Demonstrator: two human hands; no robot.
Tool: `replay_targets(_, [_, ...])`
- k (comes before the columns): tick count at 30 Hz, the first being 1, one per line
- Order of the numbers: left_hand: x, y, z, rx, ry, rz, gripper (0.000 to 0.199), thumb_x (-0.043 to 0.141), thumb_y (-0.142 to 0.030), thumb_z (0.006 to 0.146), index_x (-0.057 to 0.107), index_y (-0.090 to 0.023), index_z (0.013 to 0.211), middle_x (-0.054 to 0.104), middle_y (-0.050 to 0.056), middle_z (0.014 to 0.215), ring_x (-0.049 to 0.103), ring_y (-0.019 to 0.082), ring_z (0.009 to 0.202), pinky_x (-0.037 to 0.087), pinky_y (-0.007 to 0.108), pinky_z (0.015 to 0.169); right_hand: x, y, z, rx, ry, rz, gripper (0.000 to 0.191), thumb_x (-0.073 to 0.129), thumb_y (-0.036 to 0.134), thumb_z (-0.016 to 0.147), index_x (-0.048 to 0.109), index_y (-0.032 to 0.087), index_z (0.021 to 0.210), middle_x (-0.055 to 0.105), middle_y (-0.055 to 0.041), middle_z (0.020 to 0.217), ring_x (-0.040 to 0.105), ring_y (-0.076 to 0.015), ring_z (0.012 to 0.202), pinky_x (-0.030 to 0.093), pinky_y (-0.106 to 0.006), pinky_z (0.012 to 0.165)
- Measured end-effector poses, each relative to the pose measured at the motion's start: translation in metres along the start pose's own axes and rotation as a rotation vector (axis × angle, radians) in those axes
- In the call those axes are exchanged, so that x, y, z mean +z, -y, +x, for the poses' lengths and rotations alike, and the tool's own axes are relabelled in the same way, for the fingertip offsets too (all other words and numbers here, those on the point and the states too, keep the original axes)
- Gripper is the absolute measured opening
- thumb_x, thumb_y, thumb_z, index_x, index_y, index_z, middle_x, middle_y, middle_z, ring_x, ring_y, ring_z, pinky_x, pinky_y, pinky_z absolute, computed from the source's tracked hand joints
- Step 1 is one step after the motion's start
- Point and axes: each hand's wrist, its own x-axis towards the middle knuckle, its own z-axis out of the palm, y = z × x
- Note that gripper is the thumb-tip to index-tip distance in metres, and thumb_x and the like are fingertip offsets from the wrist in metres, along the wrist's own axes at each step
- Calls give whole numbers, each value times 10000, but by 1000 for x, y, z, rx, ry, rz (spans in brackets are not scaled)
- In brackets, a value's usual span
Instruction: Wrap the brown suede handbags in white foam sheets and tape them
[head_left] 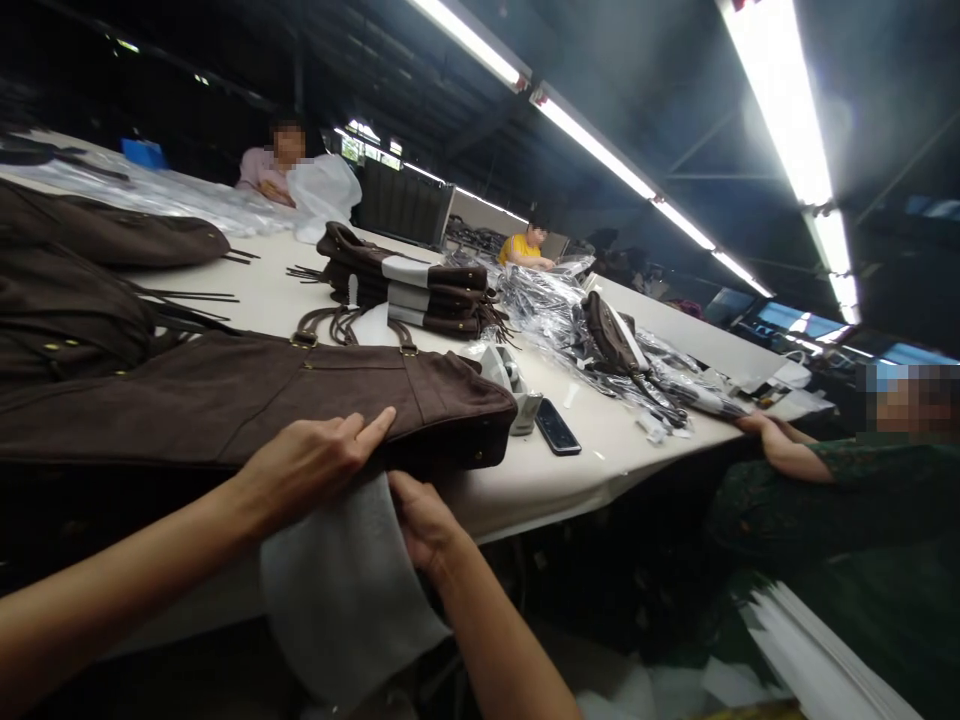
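A dark brown handbag (337, 390) lies on its side along the table's near edge, its handles toward the far side. My left hand (315, 465) grips the bag's near edge, index finger stretched over the fabric and the other fingers curled; its thumb is hidden. From just below that edge hangs a pale grey sheet of thin foam wrap (341, 590). My right hand (424, 520) is closed on the sheet's upper right edge, close under the bag. Where the sheet's top end goes beneath the bag is hidden.
More brown bags (60, 290) lie at left, and a stack of wrapped bags (420, 290) stands behind. Right of the bag are a tape dispenser (510, 385) and a phone (557, 427). Plastic-wrapped goods (547, 300) lie farther back. Co-workers are across the table and at right.
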Motion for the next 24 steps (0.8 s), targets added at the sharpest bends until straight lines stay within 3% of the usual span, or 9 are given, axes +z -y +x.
replay_targets(3, [13,-11,-9,55,-38,119,576,375,41,845,471,-74,1402,647,92,857,666,202,724,555,309,633,0,-21,-28,120,85,259,140,597,286,744,636,151,745,655,-53,661,666,-206,719,551,-281,619])
replay_targets(6, [21,-20,-11,52,-71,132,563,385,53,832,508,-59,1370,634,85,810,655,193,676,549,297,593,6,-51,-57,28,86,215,475,659,317,706,631,156,1151,693,-63,825,661,-206,725,554,-296,628])
replay_targets(8, [23,-24,-10,35,-80,120,556,381,57,829,522,-54,1355,627,80,789,651,188,655,541,288,563,11,-74,-73,-91,13,88,784,657,299,727,386,198,1455,688,-77,970,650,-191,693,558,-319,642])
replay_targets(10, [25,-27,-10,28,-80,122,550,372,59,829,532,-48,1344,625,78,775,647,188,637,539,289,550,13,-93,-85,-303,-155,-132,923,614,229,767,142,256,1559,649,-101,1112,647,-190,715,563,-346,683])
replay_targets(13, [31,-29,-13,24,-43,99,556,362,67,823,537,-46,1338,645,89,790,653,193,653,558,299,588,8,-101,-95,-711,-301,-592,825,523,115,799,249,356,1538,629,-83,1049,614,-192,728,546,-331,659])
replay_targets(16, [36,-26,-18,-6,52,-67,520,441,19,824,528,-21,1335,688,157,971,692,230,845,585,324,737,-1,-83,-96,-940,-180,-971,586,517,74,759,633,368,1253,563,-44,817,545,-178,682,475,-276,570])
replay_targets(18, [36,-21,-21,-48,110,-229,537,530,-63,821,502,-22,1356,657,204,1169,673,261,1025,574,348,851,-7,-65,-94,-1000,-97,-1093,429,552,82,721,730,312,1037,567,-53,865,539,-180,741,470,-279,606])
replay_targets(21, [33,-12,-27,-69,168,-365,626,565,-120,796,461,-117,1414,573,172,1361,600,260,1196,508,385,999,-14,-40,-89,-1023,16,-1102,323,596,98,721,747,266,952,605,-68,1081,552,-184,847,493,-298,708])
replay_targets(24, [29,-2,-37,-26,132,-287,762,591,-119,745,397,-265,1467,519,112,1439,508,320,1300,317,562,1141,-20,-17,-81,-840,103,-922,229,638,145,780,758,234,954,636,-69,1090,599,-166,877,514,-277,768])
